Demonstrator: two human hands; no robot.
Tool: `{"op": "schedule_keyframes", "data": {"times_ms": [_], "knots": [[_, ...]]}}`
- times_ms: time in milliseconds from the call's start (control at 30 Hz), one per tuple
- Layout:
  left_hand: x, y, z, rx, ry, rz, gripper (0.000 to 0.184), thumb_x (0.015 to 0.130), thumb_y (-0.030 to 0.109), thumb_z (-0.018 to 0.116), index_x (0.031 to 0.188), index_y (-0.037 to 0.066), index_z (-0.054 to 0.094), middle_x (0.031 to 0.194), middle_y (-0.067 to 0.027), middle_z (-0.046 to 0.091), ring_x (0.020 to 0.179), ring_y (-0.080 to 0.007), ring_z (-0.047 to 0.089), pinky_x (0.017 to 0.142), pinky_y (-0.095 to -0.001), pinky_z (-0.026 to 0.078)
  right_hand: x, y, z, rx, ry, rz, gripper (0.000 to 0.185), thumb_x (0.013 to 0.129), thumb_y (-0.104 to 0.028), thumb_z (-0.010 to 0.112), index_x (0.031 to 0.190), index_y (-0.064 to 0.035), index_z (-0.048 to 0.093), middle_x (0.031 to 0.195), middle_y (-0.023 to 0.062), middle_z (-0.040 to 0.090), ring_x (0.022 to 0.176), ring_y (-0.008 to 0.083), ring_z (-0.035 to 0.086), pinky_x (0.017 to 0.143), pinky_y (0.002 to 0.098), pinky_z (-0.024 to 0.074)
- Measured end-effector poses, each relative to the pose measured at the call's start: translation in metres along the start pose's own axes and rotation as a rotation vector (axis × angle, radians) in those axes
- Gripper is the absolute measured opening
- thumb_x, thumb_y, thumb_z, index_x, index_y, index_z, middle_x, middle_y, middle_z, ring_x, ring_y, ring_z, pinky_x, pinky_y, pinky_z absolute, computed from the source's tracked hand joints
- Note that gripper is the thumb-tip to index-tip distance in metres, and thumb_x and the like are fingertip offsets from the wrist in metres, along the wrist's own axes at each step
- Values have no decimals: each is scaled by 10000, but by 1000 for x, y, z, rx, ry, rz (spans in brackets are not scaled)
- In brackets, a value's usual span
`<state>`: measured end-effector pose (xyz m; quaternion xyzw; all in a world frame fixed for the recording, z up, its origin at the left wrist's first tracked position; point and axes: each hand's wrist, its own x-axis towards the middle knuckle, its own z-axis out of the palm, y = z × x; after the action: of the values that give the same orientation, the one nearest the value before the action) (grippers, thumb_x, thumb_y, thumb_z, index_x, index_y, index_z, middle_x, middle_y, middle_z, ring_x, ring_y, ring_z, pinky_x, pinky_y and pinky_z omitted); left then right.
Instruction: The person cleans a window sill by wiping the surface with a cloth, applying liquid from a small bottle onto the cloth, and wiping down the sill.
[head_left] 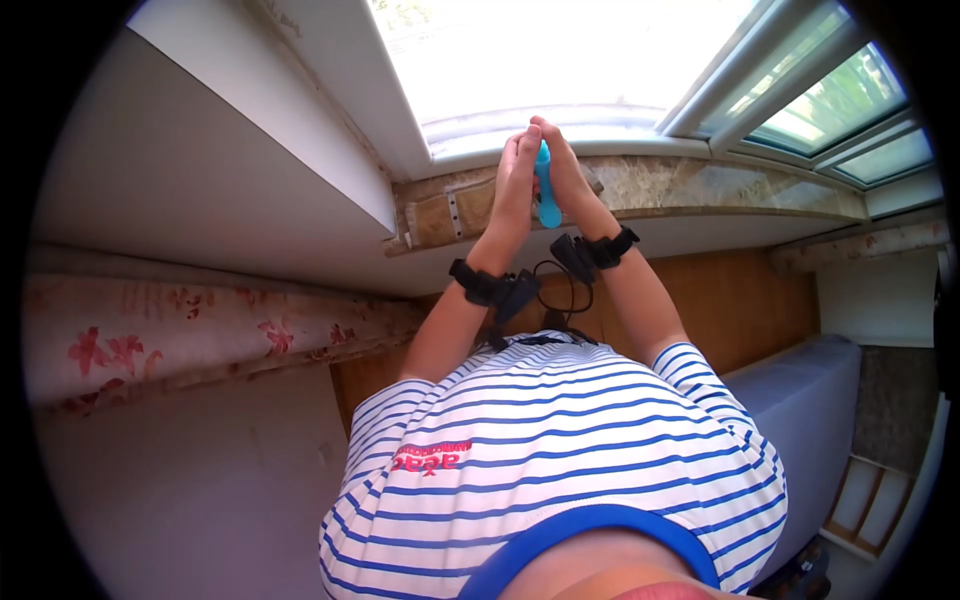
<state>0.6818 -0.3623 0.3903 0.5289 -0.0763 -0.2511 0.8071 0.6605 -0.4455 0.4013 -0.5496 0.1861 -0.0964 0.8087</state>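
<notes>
My left hand (514,178) and my right hand (566,170) are held out in front of the window, fingertips together. Between the palms is a turquoise plastic object (548,208) with a slim shaft and a rounded lower end. Its upper part is partly hidden by my fingers, and I cannot tell its exact kind. Both hands are closed around it, just above the stone windowsill (680,185). Black straps with small devices sit on both wrists, with a dark cable hanging between them.
A bright window (560,60) lies straight ahead, with an open-looking sash (830,100) at the right. Flowered curtain fabric (200,330) hangs at the left. A grey padded piece of furniture (810,400) stands to the right. Wooden panelling (700,290) is below the sill.
</notes>
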Motion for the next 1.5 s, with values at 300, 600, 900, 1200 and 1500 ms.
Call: {"op": "schedule_keyframes", "data": {"times_ms": [300, 600, 900, 1200, 1500], "knots": [[-8, 7, 7, 61, -87, 163, 659, 915, 724, 514, 1070, 85, 569, 746, 59, 398, 649, -62, 381, 580, -224, 324, 2, 0, -10, -33, -93, -181, 587, 951, -541, 519, 675, -25, 554, 544, 31, 507, 461, 125, 472, 449, 269, 370], [-7, 3, 14, 170, -95, 168, 615, 952, 657, 509, 1124, 73, 599, 819, 51, 479, 689, -41, 387, 596, -213, 325, 3, 9, -19, -64, -36, -385, 545, 986, -473, 483, 737, -2, 595, 548, 16, 510, 471, 105, 486, 439, 266, 376], [-1, -9, 40, 136, -144, 79, 523, 912, 475, 673, 1086, -12, 592, 948, -23, 578, 879, -89, 516, 782, -234, 433, 5, 25, -55, 77, 46, -479, 511, 1008, -447, 406, 787, -24, 588, 635, 3, 535, 540, 78, 496, 472, 245, 380], [-14, -6, 51, 218, -147, 79, 498, 934, 529, 586, 1119, 68, 626, 868, 34, 564, 696, -49, 446, 597, -214, 354, -6, 25, -61, 102, 47, -494, 476, 1010, -421, 398, 804, -30, 572, 650, -5, 530, 545, 76, 491, 471, 251, 379], [-20, -2, 33, 175, -115, 142, 489, 935, 538, 537, 1100, 86, 622, 891, 18, 544, 758, -50, 457, 645, -213, 357, -11, 24, -43, -47, 27, -501, 486, 1000, -401, 421, 787, 1, 593, 639, 0, 543, 538, 71, 500, 463, 245, 389]]}}
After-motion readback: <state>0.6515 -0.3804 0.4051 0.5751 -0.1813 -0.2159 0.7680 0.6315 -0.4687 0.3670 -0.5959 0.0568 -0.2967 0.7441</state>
